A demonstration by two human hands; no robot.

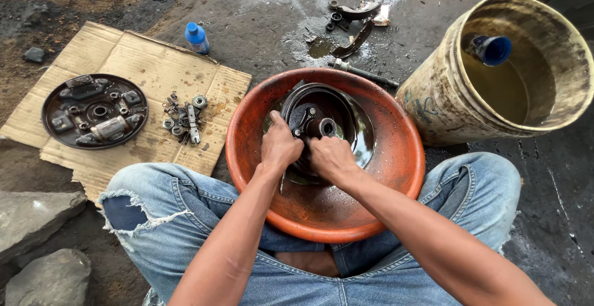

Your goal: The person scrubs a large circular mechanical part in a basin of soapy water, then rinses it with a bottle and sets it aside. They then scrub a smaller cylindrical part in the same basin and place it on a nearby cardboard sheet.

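A stained cream bucket [445, 105], tilted toward the camera and partly filled with murky liquid, is seen at the right, with a blue cup-shaped container [492, 49] lying inside it near the far wall. Just to its left, between the knees of a seated person in torn blue jeans [173, 210], a wide orange basin [396, 157] is set on the wet ground, and a shallow pool of liquid is held in it. A sheet of flattened cardboard [133, 64] is spread on the ground at the left, well apart from the bucket. On the cardboard a round, dark brake backing plate [94, 111] is laid flat, its fittings facing up. Inside the basin a dark metal brake drum [322, 123] is propped on edge, its hub turned toward the camera. The drum is gripped at its near rim by both hands, which are held close together: the left hand [279, 147] is closed over the rim on the left of the hub, and the right hand [332, 157] is clamped on the rim just beside it. Curved dark brake shoes [354, 27] are scattered on the wet ground beyond the basin. A small blue-capped bottle [197, 37] is stood at the far edge of the cardboard. A cluster of small nuts, washers and springs [184, 119] is laid on the cardboard just right of the backing plate.
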